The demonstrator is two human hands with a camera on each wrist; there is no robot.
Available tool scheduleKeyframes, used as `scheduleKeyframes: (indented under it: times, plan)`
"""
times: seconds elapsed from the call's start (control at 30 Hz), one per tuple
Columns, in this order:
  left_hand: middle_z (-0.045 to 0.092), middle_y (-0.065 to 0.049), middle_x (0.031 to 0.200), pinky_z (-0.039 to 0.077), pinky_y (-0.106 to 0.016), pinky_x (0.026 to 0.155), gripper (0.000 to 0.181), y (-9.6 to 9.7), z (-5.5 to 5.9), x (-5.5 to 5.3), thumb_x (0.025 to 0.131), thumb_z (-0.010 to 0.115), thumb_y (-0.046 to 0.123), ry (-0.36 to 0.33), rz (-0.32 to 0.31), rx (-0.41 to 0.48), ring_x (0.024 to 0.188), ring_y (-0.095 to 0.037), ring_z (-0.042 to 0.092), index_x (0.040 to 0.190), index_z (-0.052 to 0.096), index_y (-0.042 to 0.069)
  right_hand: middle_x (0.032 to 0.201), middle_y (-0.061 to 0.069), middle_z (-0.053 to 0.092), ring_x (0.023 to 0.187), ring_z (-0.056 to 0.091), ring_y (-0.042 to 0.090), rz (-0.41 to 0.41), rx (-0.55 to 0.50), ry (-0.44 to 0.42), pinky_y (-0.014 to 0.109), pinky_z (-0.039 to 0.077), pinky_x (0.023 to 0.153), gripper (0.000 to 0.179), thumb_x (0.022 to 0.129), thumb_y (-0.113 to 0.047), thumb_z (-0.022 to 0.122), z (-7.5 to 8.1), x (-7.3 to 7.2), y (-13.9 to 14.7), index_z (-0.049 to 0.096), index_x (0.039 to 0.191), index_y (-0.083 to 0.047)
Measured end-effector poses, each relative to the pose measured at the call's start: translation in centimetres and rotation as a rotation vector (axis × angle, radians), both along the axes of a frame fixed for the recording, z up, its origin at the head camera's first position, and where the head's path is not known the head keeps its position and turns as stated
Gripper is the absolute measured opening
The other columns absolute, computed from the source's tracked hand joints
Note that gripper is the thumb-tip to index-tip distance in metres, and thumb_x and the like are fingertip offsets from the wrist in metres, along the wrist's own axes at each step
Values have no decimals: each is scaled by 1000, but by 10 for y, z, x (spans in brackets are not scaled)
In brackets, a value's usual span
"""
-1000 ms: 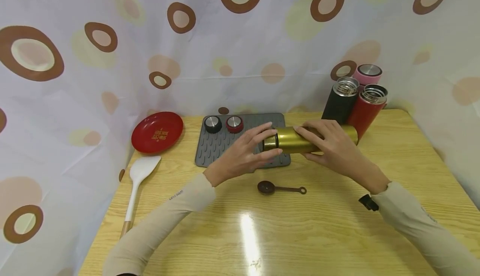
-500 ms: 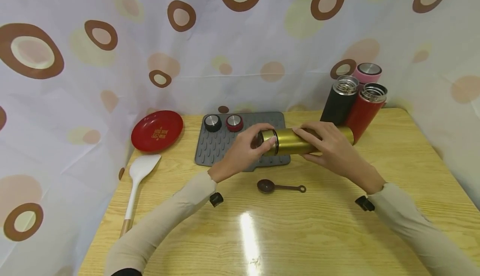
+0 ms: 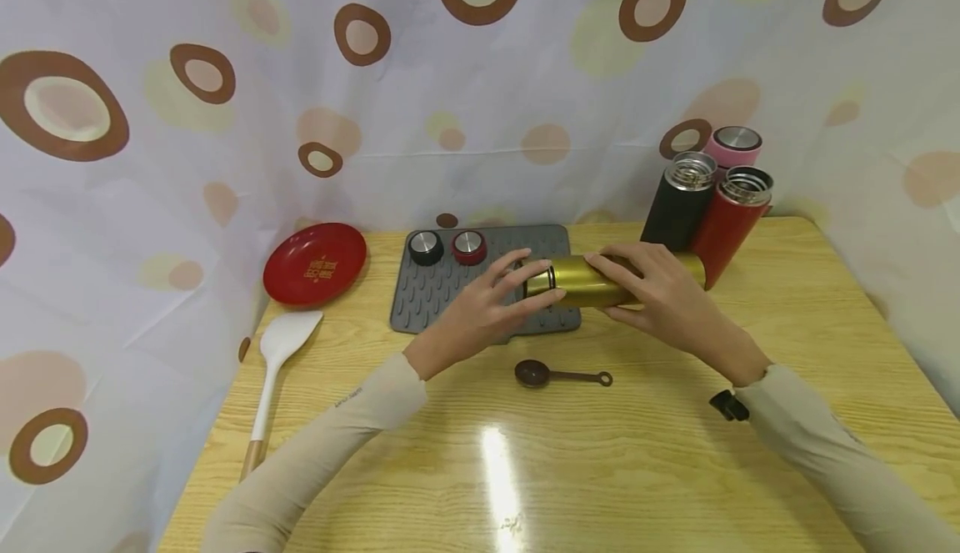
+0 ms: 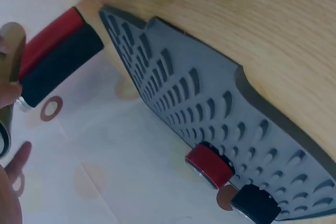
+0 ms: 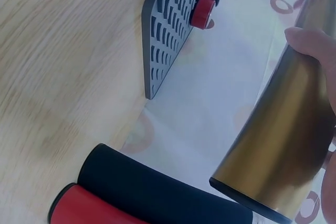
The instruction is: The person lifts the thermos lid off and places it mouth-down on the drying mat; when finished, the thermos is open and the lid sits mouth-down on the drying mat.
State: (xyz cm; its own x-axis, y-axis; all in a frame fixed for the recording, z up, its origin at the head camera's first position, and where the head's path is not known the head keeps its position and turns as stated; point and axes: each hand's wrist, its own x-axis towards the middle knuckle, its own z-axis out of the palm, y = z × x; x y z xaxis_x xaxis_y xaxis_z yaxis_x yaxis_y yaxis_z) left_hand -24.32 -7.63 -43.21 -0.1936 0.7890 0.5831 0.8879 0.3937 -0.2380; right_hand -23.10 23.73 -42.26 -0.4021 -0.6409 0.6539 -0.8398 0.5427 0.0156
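Note:
A gold thermos bottle (image 3: 573, 283) lies level in the air across the mat's right end, its lid (image 3: 538, 282) pointing left. My right hand (image 3: 663, 294) grips the bottle's body from above. Spread about the lid are the fingers of my left hand (image 3: 476, 315), fairly straight. In the left wrist view a left finger (image 4: 19, 160) extends apart from the bottle's end; the rest of that hand is mostly out of frame. The right wrist view shows the gold body (image 5: 286, 129) tilted, with a right-hand fingertip (image 5: 307, 41) on it.
Black (image 3: 677, 211) and red (image 3: 727, 228) lidless bottles stand right, before a pink bottle (image 3: 735, 148). Black (image 3: 425, 248) and red (image 3: 469, 248) lids sit on a grey mat (image 3: 427, 303). Nearby are a brown spoon (image 3: 532, 374), white spatula (image 3: 285, 340) and red plate (image 3: 315, 265).
My left hand's fingers closed round the lid half a second ago and are now spread again. The left wrist has turned. The right hand keeps its hold, with the bottle slightly further left.

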Motion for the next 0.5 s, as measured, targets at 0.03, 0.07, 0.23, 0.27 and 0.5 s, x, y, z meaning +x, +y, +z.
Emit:
scheduleKeyframes:
  times: [0.03,0.07,0.23,0.27,0.5]
  plan:
    - [40,-12,158,54,-36,108,66,-1,1,-1,94,80,9,25,-3,0,148,-37,40,151,50,22,129,26,60,109,60,45,2,5,-1,62,51,91,67,107,-57,43,0,0,0,58,147,-5]
    - [43,-12,157,54,-35,107,66,-2,2,-2,92,82,7,18,-13,14,147,-36,43,150,52,20,130,26,60,110,60,45,3,9,-3,62,51,91,67,107,-56,43,1,-1,-1,57,147,-5]
    - [54,-13,149,57,-26,98,66,2,8,-1,88,87,11,-329,-65,171,130,-25,59,146,56,11,130,26,59,110,60,46,-9,3,-17,63,51,92,68,105,-57,43,1,-1,-1,57,147,-5]
    - [57,-12,145,59,-25,93,65,4,9,0,88,87,12,-458,-71,229,123,-22,63,146,56,11,130,26,59,111,60,46,-11,-1,-19,64,51,93,69,105,-57,43,0,0,-1,57,147,-5]
    - [70,-7,95,58,-32,58,43,14,17,9,104,64,38,-1078,65,486,67,-17,66,138,57,13,131,25,60,114,61,44,9,-11,-21,62,53,93,68,105,-56,45,-4,3,-3,57,148,-5]
